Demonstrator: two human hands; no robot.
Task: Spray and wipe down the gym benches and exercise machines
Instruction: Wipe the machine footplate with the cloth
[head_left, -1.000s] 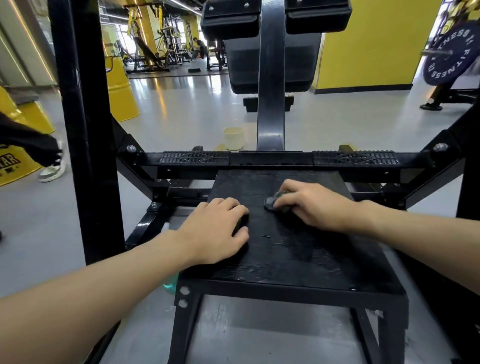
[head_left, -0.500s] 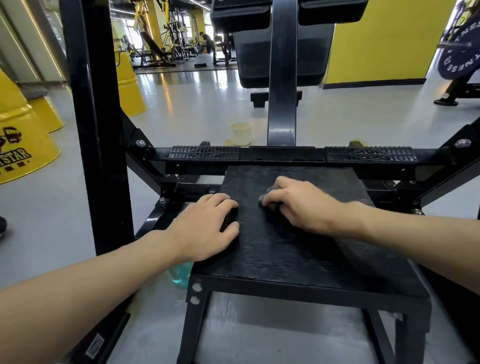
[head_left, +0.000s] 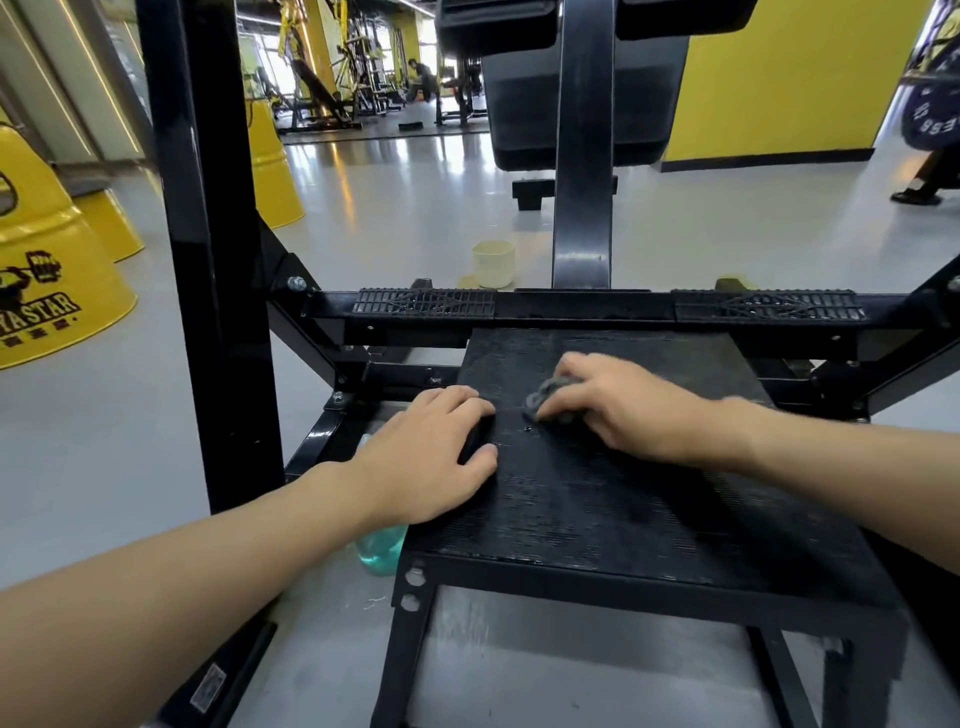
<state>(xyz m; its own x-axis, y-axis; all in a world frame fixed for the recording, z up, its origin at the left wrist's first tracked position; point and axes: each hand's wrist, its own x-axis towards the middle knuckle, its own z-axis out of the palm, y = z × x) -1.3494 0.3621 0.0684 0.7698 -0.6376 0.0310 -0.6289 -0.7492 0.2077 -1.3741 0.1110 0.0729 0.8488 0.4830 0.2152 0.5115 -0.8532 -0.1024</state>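
Note:
A black ribbed platform (head_left: 623, 509) of an exercise machine fills the middle of the view. My right hand (head_left: 618, 405) presses a small grey cloth (head_left: 545, 397) onto the platform's upper middle, fingers curled over it. My left hand (head_left: 431, 457) grips the platform's left edge, thumb on top and fingers curled over the side. A bottle of blue-green liquid (head_left: 379, 551) stands on the floor under my left wrist, mostly hidden by the arm.
The machine's black upright post (head_left: 208, 260) rises at left and a central post (head_left: 582, 156) with dark pads stands behind. A cream cup (head_left: 493, 264) sits on the grey floor beyond the crossbar. Yellow cones (head_left: 52, 270) line the left side.
My right hand with the cloth has shifted slightly up the platform and looks blurred from motion. My view has moved closer and leftward. The left hand keeps its hold on the edge.

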